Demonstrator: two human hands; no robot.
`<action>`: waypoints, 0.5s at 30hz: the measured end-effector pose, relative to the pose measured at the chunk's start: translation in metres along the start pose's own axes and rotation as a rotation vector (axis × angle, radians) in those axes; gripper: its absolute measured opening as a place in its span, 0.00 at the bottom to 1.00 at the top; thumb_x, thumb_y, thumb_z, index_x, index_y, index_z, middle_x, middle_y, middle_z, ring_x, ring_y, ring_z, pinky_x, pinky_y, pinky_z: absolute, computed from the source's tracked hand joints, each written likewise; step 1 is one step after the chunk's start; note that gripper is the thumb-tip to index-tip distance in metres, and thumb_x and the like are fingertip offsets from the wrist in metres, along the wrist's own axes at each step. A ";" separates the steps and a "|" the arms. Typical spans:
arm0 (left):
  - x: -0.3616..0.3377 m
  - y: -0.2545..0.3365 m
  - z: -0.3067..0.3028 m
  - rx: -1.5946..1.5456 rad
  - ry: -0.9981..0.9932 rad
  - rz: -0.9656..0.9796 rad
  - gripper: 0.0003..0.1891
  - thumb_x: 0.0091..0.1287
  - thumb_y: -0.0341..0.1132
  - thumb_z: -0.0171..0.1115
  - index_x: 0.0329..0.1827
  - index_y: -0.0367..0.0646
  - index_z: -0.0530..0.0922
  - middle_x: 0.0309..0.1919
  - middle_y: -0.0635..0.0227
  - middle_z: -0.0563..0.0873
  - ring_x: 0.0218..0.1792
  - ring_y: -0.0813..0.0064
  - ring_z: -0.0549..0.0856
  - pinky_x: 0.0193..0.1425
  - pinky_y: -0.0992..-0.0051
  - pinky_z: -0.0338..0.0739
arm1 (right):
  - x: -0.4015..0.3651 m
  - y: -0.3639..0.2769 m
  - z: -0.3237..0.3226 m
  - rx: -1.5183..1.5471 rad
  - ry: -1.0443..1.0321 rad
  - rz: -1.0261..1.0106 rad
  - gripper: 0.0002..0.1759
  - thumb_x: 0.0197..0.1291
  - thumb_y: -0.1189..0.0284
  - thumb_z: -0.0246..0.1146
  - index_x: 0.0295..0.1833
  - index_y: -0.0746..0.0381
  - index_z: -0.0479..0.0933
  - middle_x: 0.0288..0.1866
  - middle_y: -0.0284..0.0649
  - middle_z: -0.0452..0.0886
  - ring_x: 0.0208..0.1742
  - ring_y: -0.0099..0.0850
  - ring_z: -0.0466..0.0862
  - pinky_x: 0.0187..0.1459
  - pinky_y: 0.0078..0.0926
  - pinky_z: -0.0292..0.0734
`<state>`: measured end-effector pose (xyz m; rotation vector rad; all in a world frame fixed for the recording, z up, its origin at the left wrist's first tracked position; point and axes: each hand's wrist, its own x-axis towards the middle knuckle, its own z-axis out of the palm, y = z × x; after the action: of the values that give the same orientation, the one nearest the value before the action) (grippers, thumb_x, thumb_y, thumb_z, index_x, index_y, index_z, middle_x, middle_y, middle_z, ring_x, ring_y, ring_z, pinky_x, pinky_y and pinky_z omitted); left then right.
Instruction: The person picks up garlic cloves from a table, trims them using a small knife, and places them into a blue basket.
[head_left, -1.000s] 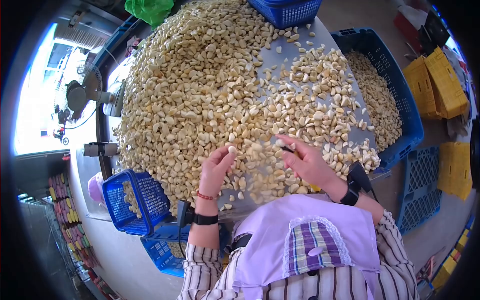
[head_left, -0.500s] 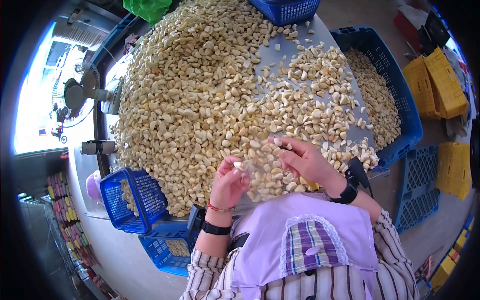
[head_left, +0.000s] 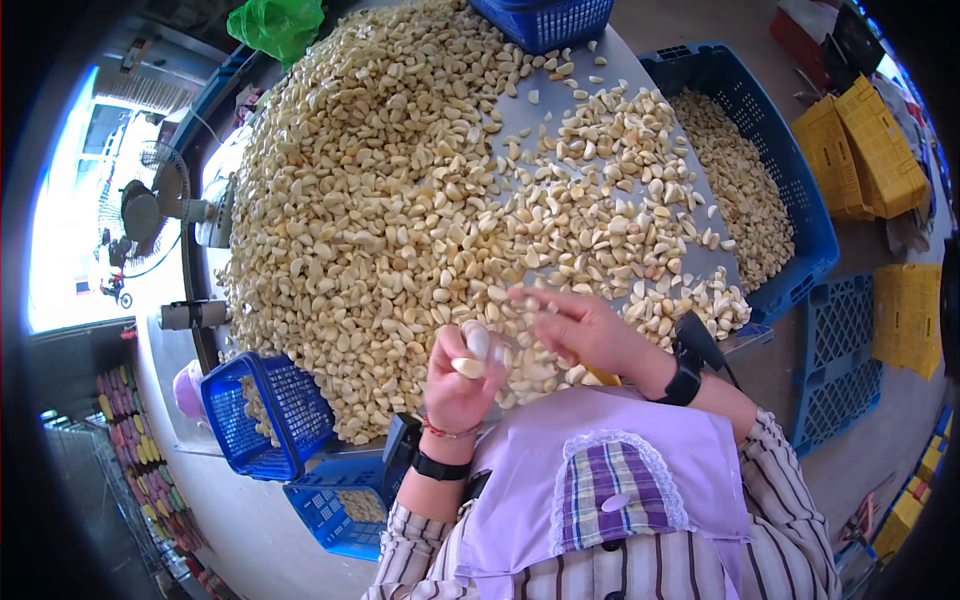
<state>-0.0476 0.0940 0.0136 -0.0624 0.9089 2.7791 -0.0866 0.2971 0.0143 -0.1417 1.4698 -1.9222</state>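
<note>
A large heap of peeled garlic cloves (head_left: 370, 210) covers the table in front of me. My left hand (head_left: 460, 385) is raised over the heap's near edge, its fingers curled around a few garlic cloves (head_left: 467, 367). To its right, my right hand (head_left: 588, 335) hovers low over loose cloves, index finger stretched left and the other fingers bent. A yellow strip (head_left: 605, 377) shows beneath its palm; most of it is hidden, so I cannot make out what it is. Motion blurs the fingertips of both hands and the cloves between them.
Blue baskets stand left of the table (head_left: 265, 415), below it (head_left: 335, 515) and at its far edge (head_left: 550, 25). On the right are a large blue crate (head_left: 815, 215) of cloves, a blue pallet (head_left: 840, 360) and yellow crates (head_left: 860, 150). A fan (head_left: 150, 210) stands left.
My left hand has tilted, bringing cloves into view in its fingers. My right hand has shifted slightly left and down, its index finger straighter. The whole view has shifted a little.
</note>
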 end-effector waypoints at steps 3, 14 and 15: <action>0.011 0.021 0.008 -0.167 0.178 0.008 0.08 0.59 0.28 0.60 0.38 0.45 0.71 0.32 0.68 0.76 0.37 0.72 0.76 0.39 0.76 0.76 | 0.006 0.008 -0.007 0.166 0.118 0.058 0.22 0.71 0.65 0.53 0.68 0.55 0.69 0.24 0.26 0.68 0.20 0.12 0.65 0.20 0.10 0.63; 0.059 0.014 -0.111 1.604 0.413 0.089 0.13 0.58 0.31 0.68 0.46 0.40 0.83 0.35 0.64 0.84 0.37 0.69 0.83 0.45 0.74 0.77 | 0.001 0.007 -0.010 0.094 0.192 0.018 0.25 0.69 0.66 0.55 0.70 0.58 0.66 0.26 0.29 0.74 0.18 0.13 0.67 0.21 0.11 0.65; 0.058 0.013 -0.113 1.491 0.416 0.140 0.13 0.59 0.30 0.67 0.47 0.39 0.82 0.34 0.66 0.83 0.36 0.71 0.83 0.45 0.76 0.78 | 0.000 0.007 -0.010 0.066 0.192 0.009 0.26 0.69 0.65 0.56 0.70 0.58 0.65 0.27 0.30 0.75 0.18 0.13 0.68 0.21 0.12 0.66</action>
<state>-0.1102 0.0288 -0.0765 -0.3202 2.8032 1.4968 -0.0880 0.3045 0.0047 0.0817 1.5240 -2.0198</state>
